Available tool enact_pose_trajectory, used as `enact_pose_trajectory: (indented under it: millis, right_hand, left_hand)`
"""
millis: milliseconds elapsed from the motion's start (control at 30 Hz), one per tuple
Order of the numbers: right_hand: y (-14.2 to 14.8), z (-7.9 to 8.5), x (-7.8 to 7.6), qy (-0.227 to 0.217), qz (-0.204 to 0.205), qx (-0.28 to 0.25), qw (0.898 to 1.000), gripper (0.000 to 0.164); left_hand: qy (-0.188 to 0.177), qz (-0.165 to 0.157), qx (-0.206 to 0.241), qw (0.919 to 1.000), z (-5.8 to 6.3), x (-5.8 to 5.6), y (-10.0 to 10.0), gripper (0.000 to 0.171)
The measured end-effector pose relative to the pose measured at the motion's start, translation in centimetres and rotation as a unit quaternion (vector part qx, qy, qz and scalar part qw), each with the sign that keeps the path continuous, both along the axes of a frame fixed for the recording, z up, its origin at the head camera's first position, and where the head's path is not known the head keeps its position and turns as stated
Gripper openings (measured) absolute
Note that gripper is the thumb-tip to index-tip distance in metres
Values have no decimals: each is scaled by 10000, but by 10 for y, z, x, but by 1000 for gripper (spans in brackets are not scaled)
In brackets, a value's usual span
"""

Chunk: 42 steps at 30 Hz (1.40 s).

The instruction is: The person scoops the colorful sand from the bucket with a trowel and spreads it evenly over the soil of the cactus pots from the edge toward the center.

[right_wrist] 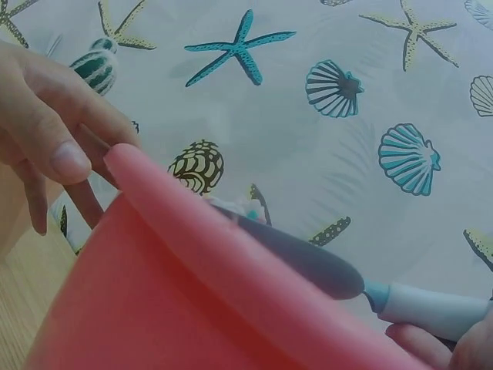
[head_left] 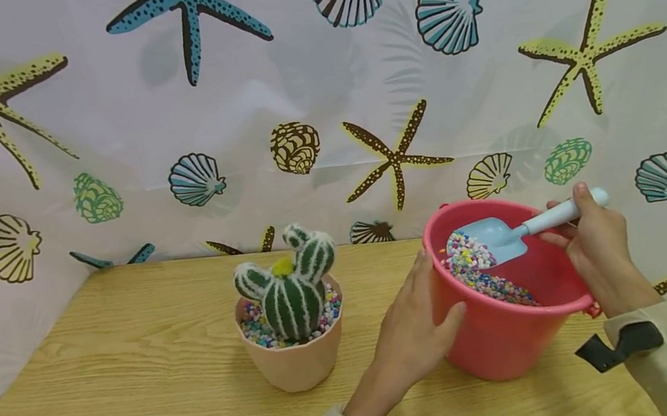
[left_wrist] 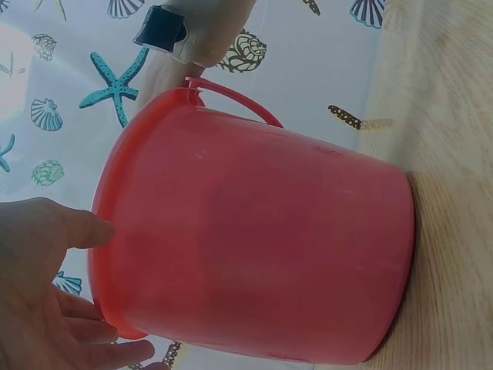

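My right hand (head_left: 601, 247) grips the pale blue handle of a small shovel (head_left: 495, 234) held over the mouth of a pink bucket (head_left: 501, 334). Its blade bears a heap of small multicoloured pebbles (head_left: 468, 250). More pebbles lie inside the bucket. My left hand (head_left: 412, 322) touches the bucket's left side at the rim, thumb spread from the fairly straight fingers. In the left wrist view, that thumb (left_wrist: 85, 229) meets the rim (left_wrist: 108, 193). The right wrist view shows the shovel's handle (right_wrist: 431, 308) in my right hand, with the near rim hiding part of the blade.
A knitted cactus (head_left: 292, 300) stands in a peach pot (head_left: 295, 365) left of the bucket, with coloured pebbles around its base. Both stand on a wooden table (head_left: 127, 383). A white cloth (head_left: 291, 99) printed with starfish and shells hangs behind.
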State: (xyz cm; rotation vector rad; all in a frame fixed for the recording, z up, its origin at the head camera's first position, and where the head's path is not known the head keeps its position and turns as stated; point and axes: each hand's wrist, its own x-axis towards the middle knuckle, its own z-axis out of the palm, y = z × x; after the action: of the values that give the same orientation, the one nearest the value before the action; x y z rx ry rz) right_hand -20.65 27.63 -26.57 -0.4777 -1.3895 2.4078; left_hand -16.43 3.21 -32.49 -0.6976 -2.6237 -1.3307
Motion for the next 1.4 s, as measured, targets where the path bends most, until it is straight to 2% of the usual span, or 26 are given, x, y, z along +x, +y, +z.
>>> enact_pose_trajectory:
  millis: [167,400,533,633,767,900,1000,1133,1400]
  right_hand:
    - [-1,-1,0,65,146,-207,9997,36]
    - [-3,0,-3,195,435,-482,9977,59]
    - [1,1,-2,179,652,-809,9944,62]
    - [4,1,1,237,770,-1073,9910,63]
    - [5,2,5,368,857,-1293,9872,61]
    - [0,3,8,397,890,-1332,9863,60]
    - [-6,3,12,468,941,-1419,9843,56]
    - [-14,2,19,603,1016,-1439,9825,49]
    - [-29,4,27,609,1116,-1516,9802,44]
  left_hand:
    - [-45,-55,-60,10000,1,1,-4,77]
    - [53,-84,-13,9999,3,-1,-12,76]
    - [-96,-130,-35,9999,1,0,-16,73]
    - [-231,-93,-145,9996,-1,1,-21,70]
    - [-173,-27,-243,9996,-1,2,-29,66]
    - [3,-87,-151,9998,1,3,-36,60]
    - [-5,-80,-102,9999,3,6,-40,57]
    - [-28,28,-96,9999,5,12,-47,58]
    - [246,164,-106,9995,7,21,-65,56]
